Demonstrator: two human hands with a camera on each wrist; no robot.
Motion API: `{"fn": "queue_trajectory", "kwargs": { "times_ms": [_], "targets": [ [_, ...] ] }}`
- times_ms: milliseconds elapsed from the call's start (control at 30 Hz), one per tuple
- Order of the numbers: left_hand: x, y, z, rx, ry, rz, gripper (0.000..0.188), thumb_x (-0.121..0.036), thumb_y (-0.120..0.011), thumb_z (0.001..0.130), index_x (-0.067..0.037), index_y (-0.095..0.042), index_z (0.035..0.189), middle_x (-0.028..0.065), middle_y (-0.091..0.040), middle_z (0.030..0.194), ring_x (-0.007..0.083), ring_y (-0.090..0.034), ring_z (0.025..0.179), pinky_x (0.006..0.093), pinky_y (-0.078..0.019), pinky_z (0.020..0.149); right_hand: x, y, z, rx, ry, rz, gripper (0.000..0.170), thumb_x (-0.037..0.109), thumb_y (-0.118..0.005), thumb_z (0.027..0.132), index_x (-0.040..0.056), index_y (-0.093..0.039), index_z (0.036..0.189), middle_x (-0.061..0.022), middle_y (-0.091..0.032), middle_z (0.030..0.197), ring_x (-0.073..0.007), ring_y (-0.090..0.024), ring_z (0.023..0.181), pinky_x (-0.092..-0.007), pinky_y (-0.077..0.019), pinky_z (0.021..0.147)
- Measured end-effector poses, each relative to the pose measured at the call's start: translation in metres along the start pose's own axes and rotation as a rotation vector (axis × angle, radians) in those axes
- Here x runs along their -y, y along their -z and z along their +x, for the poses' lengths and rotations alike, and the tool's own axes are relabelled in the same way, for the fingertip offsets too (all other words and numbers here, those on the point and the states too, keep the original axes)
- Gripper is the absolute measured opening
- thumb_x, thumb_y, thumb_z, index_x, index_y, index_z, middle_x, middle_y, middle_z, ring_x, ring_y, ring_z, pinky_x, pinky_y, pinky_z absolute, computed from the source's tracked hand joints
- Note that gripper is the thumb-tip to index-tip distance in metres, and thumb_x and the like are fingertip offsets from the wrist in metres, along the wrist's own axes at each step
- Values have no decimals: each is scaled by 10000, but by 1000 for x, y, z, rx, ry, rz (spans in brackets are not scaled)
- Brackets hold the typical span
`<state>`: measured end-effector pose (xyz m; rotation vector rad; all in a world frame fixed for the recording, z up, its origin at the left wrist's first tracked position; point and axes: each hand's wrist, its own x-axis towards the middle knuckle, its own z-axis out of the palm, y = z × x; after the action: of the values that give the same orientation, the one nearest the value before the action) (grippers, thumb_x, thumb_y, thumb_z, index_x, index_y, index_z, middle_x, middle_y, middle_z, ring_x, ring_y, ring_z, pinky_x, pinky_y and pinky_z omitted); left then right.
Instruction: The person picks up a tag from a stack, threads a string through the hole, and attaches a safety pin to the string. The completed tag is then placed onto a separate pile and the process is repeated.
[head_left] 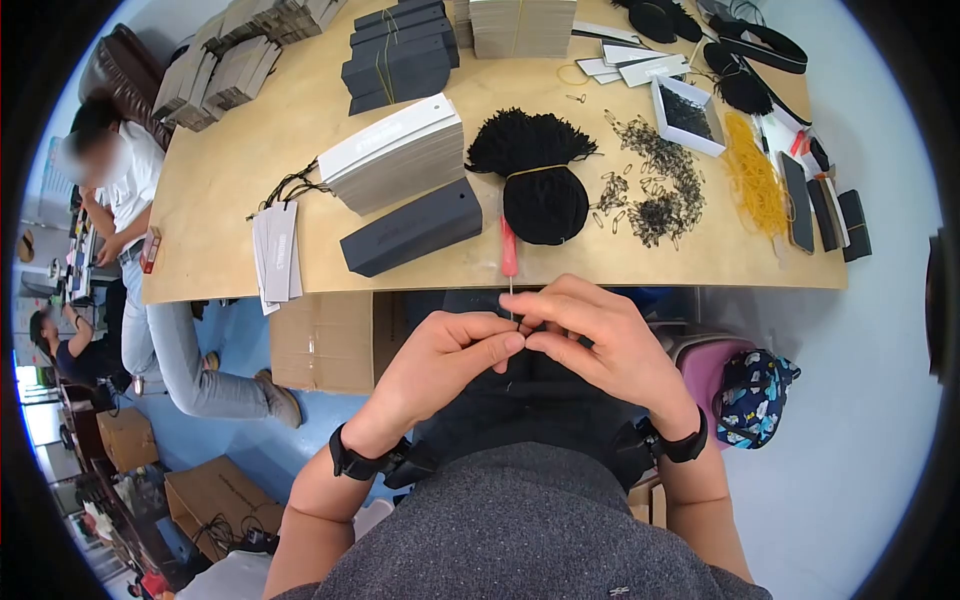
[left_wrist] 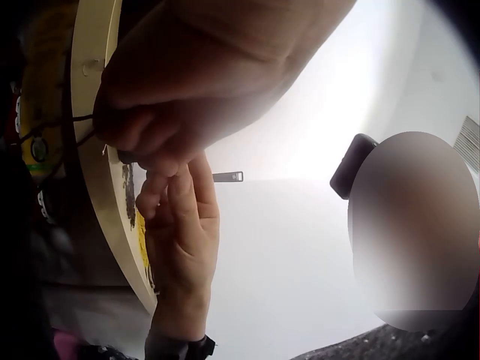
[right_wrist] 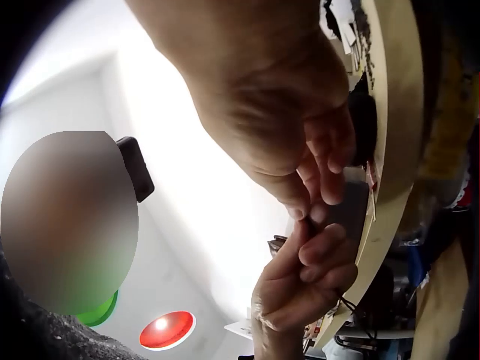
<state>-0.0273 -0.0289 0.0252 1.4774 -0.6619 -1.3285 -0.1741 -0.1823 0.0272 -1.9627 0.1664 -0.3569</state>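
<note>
My two hands meet just in front of the table's near edge. The left hand (head_left: 445,355) pinches a thin black cord (left_wrist: 81,118) between thumb and forefinger; its strands trail out below that hand in the left wrist view. Thumb and fingers of the right hand (head_left: 610,345) come together at the left fingertips, on a small dark piece of the cord. Fingers mostly cover this piece, and I cannot tell its exact shape. Just beyond the hands lies a red-handled tool (head_left: 509,250), its thin metal shaft pointing towards the fingers and overlapping them in the head view.
On the table (head_left: 210,240) lie a tied bundle of black cords (head_left: 545,205), scattered small safety pins (head_left: 660,190), a white box of pins (head_left: 688,115), yellow rubber bands (head_left: 752,185), stacked white tags (head_left: 395,155) and a dark tag stack (head_left: 412,228). Another person (head_left: 135,180) sits left.
</note>
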Motion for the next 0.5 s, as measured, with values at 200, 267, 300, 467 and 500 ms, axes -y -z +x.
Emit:
{"fn": "queue_trajectory", "kwargs": {
  "times_ms": [200, 267, 300, 467, 500],
  "targets": [
    [5, 10, 1, 106, -44, 164, 191, -174, -678, 947, -5, -734, 1016, 25, -659, 775, 61, -547, 713, 239, -444, 666, -6, 2, -3, 81, 17, 2, 122, 75, -708, 875, 31, -666, 981, -71, -626, 883, -236, -642, 785, -336, -513, 676],
    [7, 10, 1, 72, -31, 161, 188, -169, -684, 942, -1, -732, 1012, 21, -666, 784, 58, -555, 716, 232, -448, 665, -10, -1, -5, 60, 9, -14, 122, 51, -728, 851, 29, -670, 956, -63, -639, 885, -204, -639, 777, -316, -508, 667],
    [8, 10, 1, 37, -19, 158, 186, -164, -691, 937, 2, -731, 1008, 18, -673, 793, 55, -564, 720, 225, -451, 663, -11, -2, -7, 40, 2, -31, 128, 26, -747, 826, 27, -673, 930, -54, -652, 888, -172, -636, 769, -296, -502, 657],
    [9, -2, -2, -107, -20, -1, 94, -58, -700, 913, 14, -717, 970, 15, -686, 858, 70, -604, 789, 218, -490, 716, -8, 4, -6, -132, -174, -99, 141, 121, -722, 861, 35, -648, 945, -99, -615, 879, -259, -641, 776, -344, -502, 661],
    [14, -2, -1, -148, -53, -50, 91, -53, -704, 910, 11, -716, 973, 12, -684, 859, 71, -610, 798, 217, -493, 723, -15, 8, -5, -255, -192, -228, 157, 144, -726, 857, 39, -652, 949, -107, -610, 889, -272, -644, 792, -355, -501, 662]
  ]
}}
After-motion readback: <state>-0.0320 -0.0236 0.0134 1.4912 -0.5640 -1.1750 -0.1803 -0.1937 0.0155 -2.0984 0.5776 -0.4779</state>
